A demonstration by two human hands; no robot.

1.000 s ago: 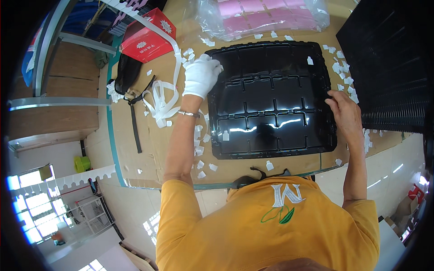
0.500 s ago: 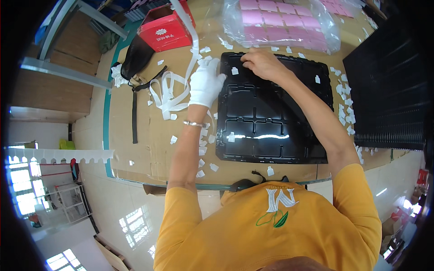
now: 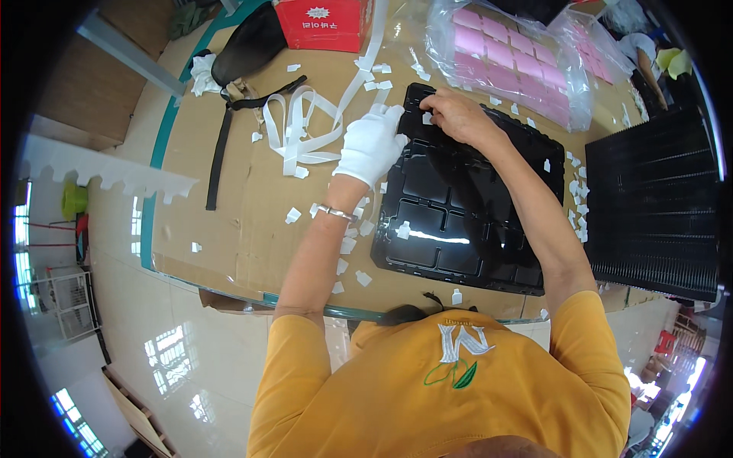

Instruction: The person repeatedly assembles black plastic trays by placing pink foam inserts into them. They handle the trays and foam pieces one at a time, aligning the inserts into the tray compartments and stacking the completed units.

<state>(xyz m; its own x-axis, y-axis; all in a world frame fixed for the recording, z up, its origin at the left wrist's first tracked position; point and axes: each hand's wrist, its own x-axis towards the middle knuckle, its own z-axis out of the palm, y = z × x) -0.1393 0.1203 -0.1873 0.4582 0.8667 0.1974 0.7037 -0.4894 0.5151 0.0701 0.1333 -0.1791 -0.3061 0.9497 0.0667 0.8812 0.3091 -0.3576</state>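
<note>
A shallow black plastic tray [image 3: 431,179] with molded compartments lies on the cardboard-covered table in front of me. My left hand [image 3: 372,145], in a white glove, is at the tray's far left edge, thumb apart from the fingers and nothing visible in it. White tape [image 3: 365,70] runs down close to its fingertips. At the tray's far left corner my bare right hand [image 3: 460,116] has its fingers curled together; what they pinch, if anything, is hidden. A small white notched tab [image 3: 427,119] lies on the tray by those fingertips. Another white tab [image 3: 403,229] lies nearer me.
Loops of white tape [image 3: 294,137] and a black strap [image 3: 219,164] lie to the left, below a red box [image 3: 324,27]. Pink pieces [image 3: 510,57] sit in clear plastic behind the tray. A stack of black trays [image 3: 649,206] stands right. Several white tabs are scattered around.
My right hand has shifted toward the tray's far left corner, with its fingers now beside the white tab. My left hand stays by the left edge. The whole view has turned and shifted.
</note>
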